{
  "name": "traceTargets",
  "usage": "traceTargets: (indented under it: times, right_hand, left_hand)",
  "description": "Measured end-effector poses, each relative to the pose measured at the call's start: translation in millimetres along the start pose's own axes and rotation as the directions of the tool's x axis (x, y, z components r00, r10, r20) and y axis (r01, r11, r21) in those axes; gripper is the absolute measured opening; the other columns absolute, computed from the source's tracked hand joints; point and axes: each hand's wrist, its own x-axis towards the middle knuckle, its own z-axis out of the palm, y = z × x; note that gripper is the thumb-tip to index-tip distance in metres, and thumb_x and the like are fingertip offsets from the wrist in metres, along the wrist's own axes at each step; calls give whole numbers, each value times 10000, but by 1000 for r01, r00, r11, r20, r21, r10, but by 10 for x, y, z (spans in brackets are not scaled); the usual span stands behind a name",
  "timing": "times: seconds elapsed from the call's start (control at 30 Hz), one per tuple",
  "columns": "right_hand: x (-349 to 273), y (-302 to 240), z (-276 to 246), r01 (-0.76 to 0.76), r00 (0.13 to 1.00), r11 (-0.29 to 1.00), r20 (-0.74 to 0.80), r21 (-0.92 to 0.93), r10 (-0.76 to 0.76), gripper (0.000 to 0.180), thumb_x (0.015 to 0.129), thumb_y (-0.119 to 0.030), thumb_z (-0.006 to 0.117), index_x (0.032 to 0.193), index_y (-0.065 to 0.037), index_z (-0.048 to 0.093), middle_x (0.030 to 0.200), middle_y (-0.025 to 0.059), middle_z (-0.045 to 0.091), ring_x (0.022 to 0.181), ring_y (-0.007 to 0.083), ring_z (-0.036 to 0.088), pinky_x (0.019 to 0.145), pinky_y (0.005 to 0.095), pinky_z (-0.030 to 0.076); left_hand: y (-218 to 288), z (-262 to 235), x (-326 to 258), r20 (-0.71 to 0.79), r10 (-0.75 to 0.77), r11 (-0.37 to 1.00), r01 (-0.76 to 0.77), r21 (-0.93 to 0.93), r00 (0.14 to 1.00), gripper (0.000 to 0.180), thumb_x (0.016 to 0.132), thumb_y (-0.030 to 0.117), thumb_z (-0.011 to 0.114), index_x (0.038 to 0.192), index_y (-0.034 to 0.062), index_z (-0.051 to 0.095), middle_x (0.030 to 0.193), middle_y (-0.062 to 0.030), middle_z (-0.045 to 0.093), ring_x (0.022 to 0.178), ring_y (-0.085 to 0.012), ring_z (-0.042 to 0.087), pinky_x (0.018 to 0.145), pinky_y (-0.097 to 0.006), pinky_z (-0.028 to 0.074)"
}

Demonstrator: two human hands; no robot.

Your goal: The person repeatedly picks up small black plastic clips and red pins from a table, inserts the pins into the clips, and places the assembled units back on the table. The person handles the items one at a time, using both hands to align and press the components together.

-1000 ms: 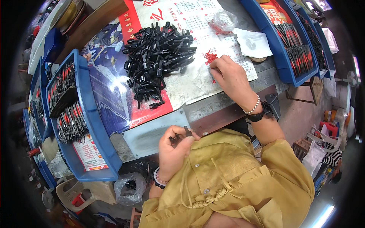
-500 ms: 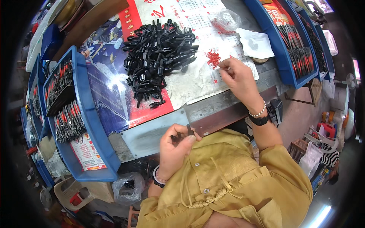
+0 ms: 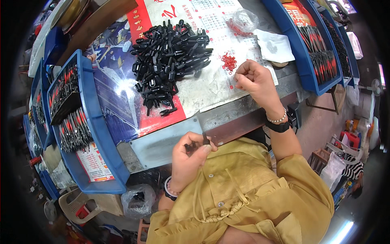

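- Your left hand point(image 3: 189, 156), close to your chest at the near edge of the bench point(image 3: 162, 142), has its grip closed around a small black plastic part point(image 3: 205, 139), thumb and fingers pinching it upright.
- The part looks light, stiff and smooth; a pinch across its body seems the surest hold.
- Your right hand point(image 3: 254, 79) hovers over the bench, fingertips pinched together; whether they hold one of the red pieces cannot be told.
- Just beyond it lies a little cluster of tiny red pieces point(image 3: 229, 62), likely easy to scatter.
- A heap of black parts point(image 3: 170, 57) sits farther out on the printed sheet point(image 3: 203, 87).
- Blue bins flank you: the left bin point(image 3: 95, 122) and right bin point(image 3: 298, 49) both hold rows of black-and-red items.
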Motion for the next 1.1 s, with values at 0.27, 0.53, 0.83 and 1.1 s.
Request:
traceTargets:
  times: [0.27,0.53,0.83,1.1]
  right_hand:
    - [-224,-222,37,-147,982,946,154,289,106,101,887,-32,618,961,36,608,837,66,650,701,107,634,637,222,523]
    - [-582,-338,509,-363,867,848,474,387,154,122,910,-96,633,951,17,611,821,38,632,655,65,585,604,202,495]
    - [-701,-388,570,-470,796,778,582,417,169,153,940,-112,584,978,35,598,866,33,607,731,70,569,664,213,485]
    - [-804,-320,629,-490,818,708,550,509,170,135,936,-100,578,990,23,594,855,25,601,726,70,557,665,218,475]
  left_hand:
    - [25,72,14,29,6,1000,-7,20,1000,219,874,135,645,991,-16,539,827,-143,647,484,-36,418,449,-170,329]
    - [55,39,-59,65,-14,1000,14,-8,998,167,907,27,589,1060,-1,530,868,-84,649,638,-37,524,571,-184,424]
    - [66,43,-204,-43,90,995,-88,46,995,231,900,16,589,1105,-15,485,961,-98,645,837,-120,635,778,-253,509]
    - [78,37,-262,-5,100,989,-99,114,995,255,914,20,568,1145,-5,462,967,-89,643,868,-121,630,805,-256,491]
